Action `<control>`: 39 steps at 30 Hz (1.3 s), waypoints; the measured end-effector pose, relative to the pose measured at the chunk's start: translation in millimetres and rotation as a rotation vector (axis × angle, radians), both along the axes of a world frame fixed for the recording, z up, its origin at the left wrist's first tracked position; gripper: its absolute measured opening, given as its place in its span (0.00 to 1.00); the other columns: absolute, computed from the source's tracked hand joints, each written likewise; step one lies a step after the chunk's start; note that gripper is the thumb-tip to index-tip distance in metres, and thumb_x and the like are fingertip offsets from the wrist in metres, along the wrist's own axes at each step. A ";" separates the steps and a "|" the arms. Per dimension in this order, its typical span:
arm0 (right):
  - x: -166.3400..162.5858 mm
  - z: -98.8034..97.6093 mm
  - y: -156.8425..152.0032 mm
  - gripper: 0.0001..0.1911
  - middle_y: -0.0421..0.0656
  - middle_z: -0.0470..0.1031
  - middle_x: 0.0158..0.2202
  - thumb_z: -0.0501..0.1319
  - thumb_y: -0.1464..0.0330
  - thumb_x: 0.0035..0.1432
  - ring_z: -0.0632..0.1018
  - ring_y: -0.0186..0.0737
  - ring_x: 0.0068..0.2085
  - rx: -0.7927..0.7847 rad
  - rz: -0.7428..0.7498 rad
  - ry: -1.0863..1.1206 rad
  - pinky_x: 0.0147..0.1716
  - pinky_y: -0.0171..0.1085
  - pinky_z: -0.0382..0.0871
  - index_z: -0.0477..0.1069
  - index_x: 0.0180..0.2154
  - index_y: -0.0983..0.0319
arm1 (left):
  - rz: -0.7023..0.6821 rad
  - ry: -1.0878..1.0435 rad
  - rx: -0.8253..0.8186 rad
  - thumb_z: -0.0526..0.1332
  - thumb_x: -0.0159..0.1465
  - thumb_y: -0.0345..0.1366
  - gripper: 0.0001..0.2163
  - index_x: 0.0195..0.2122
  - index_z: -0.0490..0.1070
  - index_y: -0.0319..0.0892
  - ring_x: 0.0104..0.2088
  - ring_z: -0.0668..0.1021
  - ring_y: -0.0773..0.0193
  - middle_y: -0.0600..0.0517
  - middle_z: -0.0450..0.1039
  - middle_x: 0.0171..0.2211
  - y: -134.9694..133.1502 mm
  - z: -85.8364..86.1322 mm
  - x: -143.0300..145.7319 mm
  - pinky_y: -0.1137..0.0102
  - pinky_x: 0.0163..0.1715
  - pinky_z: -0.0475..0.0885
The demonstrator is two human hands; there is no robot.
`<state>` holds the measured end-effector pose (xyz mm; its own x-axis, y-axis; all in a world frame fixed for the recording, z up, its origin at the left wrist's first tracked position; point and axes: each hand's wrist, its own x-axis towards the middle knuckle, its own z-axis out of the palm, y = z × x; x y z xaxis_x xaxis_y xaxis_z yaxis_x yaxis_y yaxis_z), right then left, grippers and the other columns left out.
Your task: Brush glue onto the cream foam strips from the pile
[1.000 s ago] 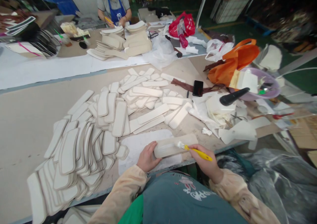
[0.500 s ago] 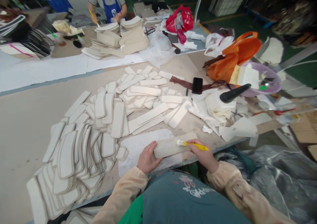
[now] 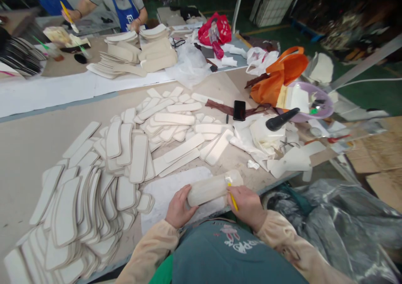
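Note:
A long off-white panel with rounded corners (image 3: 209, 188) lies in front of me over a white paper sheet (image 3: 152, 197). My left hand (image 3: 179, 207) grips its left end, fingers on the far edge and thumb on the near edge. In my right hand (image 3: 246, 205) is a yellow-handled brush (image 3: 232, 197), its white-coated bristles touching the panel near the right end. The panel's surface looks wet and streaky. To the left, a large heap of similar panels (image 3: 67, 208) spreads over the table.
A black phone (image 3: 239, 110) lies beyond the panel. Further right are a white container with a black handle (image 3: 282, 120), an orange bag (image 3: 270, 89) and a purple basin (image 3: 326, 107). Across the table, a person in a blue apron (image 3: 125, 7) holds another yellow brush (image 3: 66, 14).
My right hand has turned the brush from lying sideways to pointing away from me, with its bristles nearer the panel's right end. The co-worker's brush hand has swung out left.

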<state>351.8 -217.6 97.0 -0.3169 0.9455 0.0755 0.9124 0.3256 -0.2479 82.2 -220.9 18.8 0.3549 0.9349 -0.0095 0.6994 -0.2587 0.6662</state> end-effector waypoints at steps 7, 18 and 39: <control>-16.1 12.5 1.8 0.11 0.45 0.77 0.33 0.55 0.71 0.57 0.76 0.38 0.35 -0.087 0.196 0.385 0.36 0.36 0.68 0.71 0.41 0.62 | 0.005 0.000 -0.032 0.63 0.53 0.41 0.31 0.57 0.55 0.43 0.54 0.69 0.52 0.43 0.64 0.54 0.1 -1.4 0.1 0.54 0.54 0.66; 0.2 3.8 -10.0 0.11 0.48 0.77 0.31 0.54 0.70 0.57 0.77 0.43 0.36 -0.138 0.053 0.133 0.39 0.40 0.69 0.74 0.38 0.63 | 0.003 -0.005 -0.017 0.63 0.54 0.41 0.31 0.57 0.55 0.43 0.54 0.69 0.52 0.43 0.65 0.54 1.5 0.3 1.4 0.54 0.54 0.66; -28.1 5.9 0.6 0.11 0.42 0.78 0.34 0.55 0.65 0.57 0.78 0.39 0.35 -0.441 -0.031 0.760 0.37 0.36 0.71 0.74 0.37 0.59 | 0.041 -0.029 -0.063 0.65 0.51 0.43 0.33 0.56 0.57 0.43 0.54 0.69 0.51 0.42 0.65 0.53 -0.5 0.1 3.6 0.53 0.54 0.65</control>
